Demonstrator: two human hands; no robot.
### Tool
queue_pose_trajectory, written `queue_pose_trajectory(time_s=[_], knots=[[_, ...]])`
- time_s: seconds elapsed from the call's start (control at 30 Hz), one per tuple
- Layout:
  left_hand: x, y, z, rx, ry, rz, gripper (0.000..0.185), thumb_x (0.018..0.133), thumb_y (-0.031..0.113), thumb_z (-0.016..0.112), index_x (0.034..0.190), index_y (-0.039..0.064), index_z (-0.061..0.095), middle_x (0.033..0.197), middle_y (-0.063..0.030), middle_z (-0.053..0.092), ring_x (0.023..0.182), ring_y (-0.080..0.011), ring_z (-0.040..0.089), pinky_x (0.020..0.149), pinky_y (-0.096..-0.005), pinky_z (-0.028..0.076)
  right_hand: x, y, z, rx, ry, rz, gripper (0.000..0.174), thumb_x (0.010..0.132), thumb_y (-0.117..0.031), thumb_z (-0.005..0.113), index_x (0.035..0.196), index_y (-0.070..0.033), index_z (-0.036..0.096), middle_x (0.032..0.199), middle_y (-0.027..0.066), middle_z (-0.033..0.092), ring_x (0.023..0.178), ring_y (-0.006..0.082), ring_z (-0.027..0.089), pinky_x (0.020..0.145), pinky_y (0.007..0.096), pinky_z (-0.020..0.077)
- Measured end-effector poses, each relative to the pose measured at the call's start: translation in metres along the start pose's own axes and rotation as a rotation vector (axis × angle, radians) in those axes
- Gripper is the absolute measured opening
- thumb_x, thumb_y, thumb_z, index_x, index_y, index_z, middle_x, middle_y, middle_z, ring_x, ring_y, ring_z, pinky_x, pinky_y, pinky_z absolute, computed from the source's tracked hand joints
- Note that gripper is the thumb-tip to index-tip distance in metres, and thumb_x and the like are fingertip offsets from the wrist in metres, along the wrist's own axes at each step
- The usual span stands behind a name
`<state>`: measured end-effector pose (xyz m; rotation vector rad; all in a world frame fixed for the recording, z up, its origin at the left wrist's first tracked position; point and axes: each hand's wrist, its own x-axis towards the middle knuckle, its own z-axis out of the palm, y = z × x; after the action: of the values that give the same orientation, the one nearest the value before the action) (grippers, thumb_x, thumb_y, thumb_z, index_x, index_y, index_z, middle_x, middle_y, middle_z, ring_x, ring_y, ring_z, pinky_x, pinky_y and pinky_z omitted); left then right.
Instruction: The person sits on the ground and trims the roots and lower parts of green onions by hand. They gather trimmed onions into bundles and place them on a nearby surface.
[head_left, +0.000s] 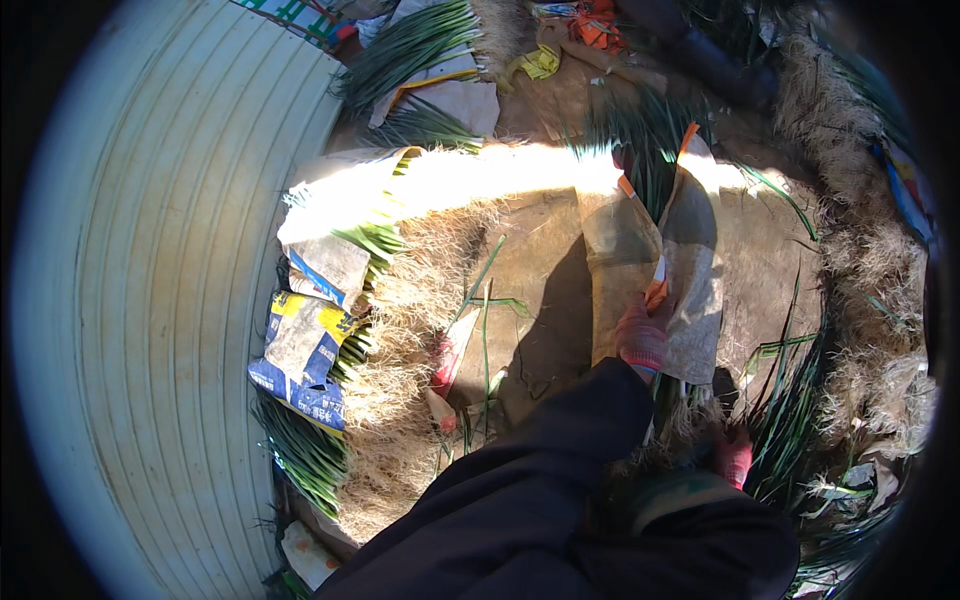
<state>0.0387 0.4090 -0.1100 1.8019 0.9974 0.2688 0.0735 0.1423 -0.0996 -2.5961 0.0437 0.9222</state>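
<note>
A bundle of green onions (645, 157) lies on the ground, its leaves pointing away from me. An opened-out woven sack (694, 300) wraps around its middle. My left hand (643, 334), in a pink knitted glove, grips the sack's orange-trimmed edge near the lower end. My right hand (733, 455), in a similar glove, is beside the bundle's pale roots (682, 424); its fingers are partly in shadow, so its hold cannot be told. The bundle's white stems show just below the sack.
Stacked green onions with bushy roots (412, 315) line the left, partly under sacks (300, 337), beside a ribbed metal wall (180, 300). More roots (862, 300) and loose leaves (787, 405) lie right. A dark sleeved arm or leg (697, 52) of someone shows at top.
</note>
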Motion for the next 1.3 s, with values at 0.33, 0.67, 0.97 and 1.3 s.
queue_pose_trajectory(time_s=[0.33, 0.67, 0.97, 1.3], knots=[[-0.064, 0.070, -0.040, -0.690, 0.145, -0.080, 0.019, 0.078, 0.007, 0.065, 0.096, 0.002, 0.065, 0.082, -0.0040, 0.066, 0.075, -0.0094, 0.058, 0.067, -0.0275, 0.047, -0.112, 0.027, -0.054, 0.210, -0.396, -0.141, 0.044, 0.087, -0.028, 0.068, 0.119, 0.001, 0.059, 0.106, 0.0131, 0.063, 0.094, 0.0212, 0.063, 0.080, 0.0309, 0.0508], [-0.111, 0.214, -0.212, -0.843, 0.328, 0.396, 0.020, 0.081, 0.001, 0.064, 0.101, 0.003, 0.060, 0.082, 0.0037, 0.059, 0.078, -0.0050, 0.051, 0.069, -0.0242, 0.045, -0.161, -0.148, -0.080, 0.178, -0.548, -0.540, 0.043, 0.087, -0.028, 0.068, 0.117, 0.002, 0.060, 0.100, 0.0130, 0.065, 0.091, 0.0203, 0.064, 0.078, 0.0306, 0.0512], [-0.113, 0.177, -0.421, -0.942, 0.273, 0.618, 0.010, 0.084, 0.005, 0.061, 0.089, 0.002, 0.053, 0.075, -0.0013, 0.057, 0.064, -0.0110, 0.057, 0.056, -0.0265, 0.047, -0.223, -0.417, -0.049, -0.015, -0.753, -0.865, 0.042, 0.086, -0.027, 0.068, 0.115, 0.003, 0.060, 0.094, 0.0129, 0.067, 0.088, 0.0196, 0.065, 0.075, 0.0303, 0.0515], [-0.020, -0.229, -0.595, -1.451, 0.767, -0.106, 0.024, 0.076, 0.016, 0.069, 0.090, -0.001, 0.059, 0.085, -0.0130, 0.063, 0.071, -0.0285, 0.060, 0.052, -0.0433, 0.046, -0.194, -0.410, 0.016, -0.478, -0.697, -1.148, 0.055, 0.082, -0.026, 0.073, 0.123, 0.007, 0.056, 0.104, 0.0213, 0.068, 0.097, 0.0249, 0.066, 0.083, 0.0334, 0.0516]])
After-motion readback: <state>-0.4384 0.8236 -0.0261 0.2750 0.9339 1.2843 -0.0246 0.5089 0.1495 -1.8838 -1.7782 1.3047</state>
